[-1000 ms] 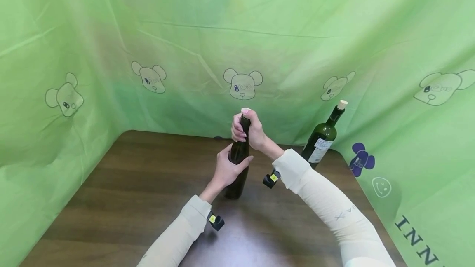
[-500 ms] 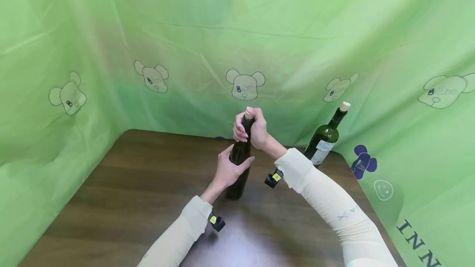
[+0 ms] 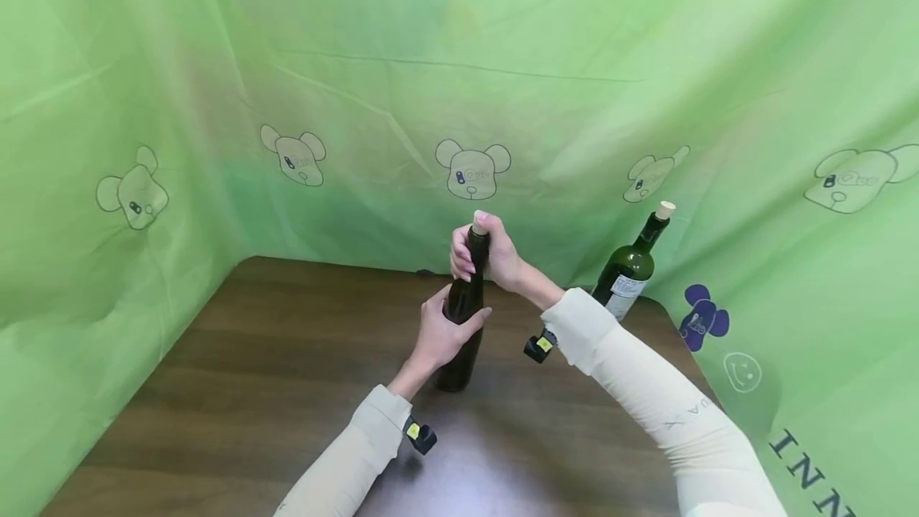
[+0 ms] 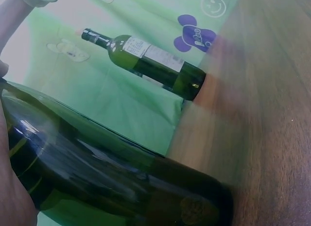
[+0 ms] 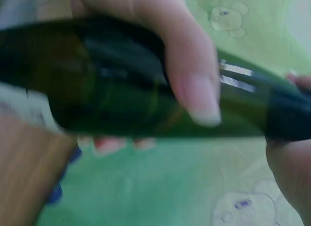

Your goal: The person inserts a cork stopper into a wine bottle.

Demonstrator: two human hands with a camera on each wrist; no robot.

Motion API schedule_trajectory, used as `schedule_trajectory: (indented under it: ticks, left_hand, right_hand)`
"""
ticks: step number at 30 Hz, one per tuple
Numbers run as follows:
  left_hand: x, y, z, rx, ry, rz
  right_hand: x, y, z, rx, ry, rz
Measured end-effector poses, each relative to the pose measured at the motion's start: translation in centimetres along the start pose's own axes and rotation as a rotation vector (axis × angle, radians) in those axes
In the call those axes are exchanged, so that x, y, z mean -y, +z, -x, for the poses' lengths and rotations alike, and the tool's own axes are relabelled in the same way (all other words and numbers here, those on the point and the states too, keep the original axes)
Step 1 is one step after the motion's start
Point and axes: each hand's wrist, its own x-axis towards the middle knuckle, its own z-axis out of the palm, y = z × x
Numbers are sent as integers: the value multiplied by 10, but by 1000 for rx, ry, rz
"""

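Observation:
A dark green wine bottle (image 3: 455,369) stands slightly tilted at the middle of the table. My left hand (image 3: 439,333) grips its body, thumb across the near side; the left wrist view shows the glass (image 4: 121,163) up close. Around the neck are the curled fingers of my right hand (image 3: 500,256). The right thumb rests on a pale cork (image 3: 478,226) in the bottle's mouth and partly covers it. In the right wrist view the bottle (image 5: 121,99) lies across the picture, with the left thumb (image 5: 194,85) over it.
A second green wine bottle (image 3: 632,265) with a white label and a pale cork (image 3: 665,210) stands at the table's back right corner, partly behind my right forearm. Green printed cloth (image 3: 359,182) hangs close around the brown wooden table (image 3: 237,357).
My right wrist has swung slightly to the right, with the thumb staying at the cork. More of the cork shows than a second ago. The left hand keeps its grip on the wine bottle.

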Motion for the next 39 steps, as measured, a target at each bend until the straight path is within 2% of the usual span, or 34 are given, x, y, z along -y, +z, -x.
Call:
schedule_trajectory:
  ticks: [4, 9, 18, 21, 29, 33, 39]
  left_hand:
    - [0, 2, 2, -7, 6, 3]
    - [-1, 3, 0, 1, 17, -1]
    - [-2, 5, 1, 6, 39, 31]
    - [-3, 5, -1, 5, 37, 41]
    - [-2, 5, 0, 22, 0, 40]
    - [-1, 4, 2, 18, 5, 37]
    - [-1, 5, 2, 17, -5, 66]
  right_hand:
    - [14, -8, 4, 59, 96, 117]
    - [26, -14, 6, 100, 166, 169]
    - [22, -18, 11, 113, 59, 180]
    - [19, -17, 9, 81, 30, 184]
    - [6, -12, 10, -13, 33, 223]
    - [5, -10, 12, -54, 0, 326]
    - [10, -14, 16, -148, -113, 601]
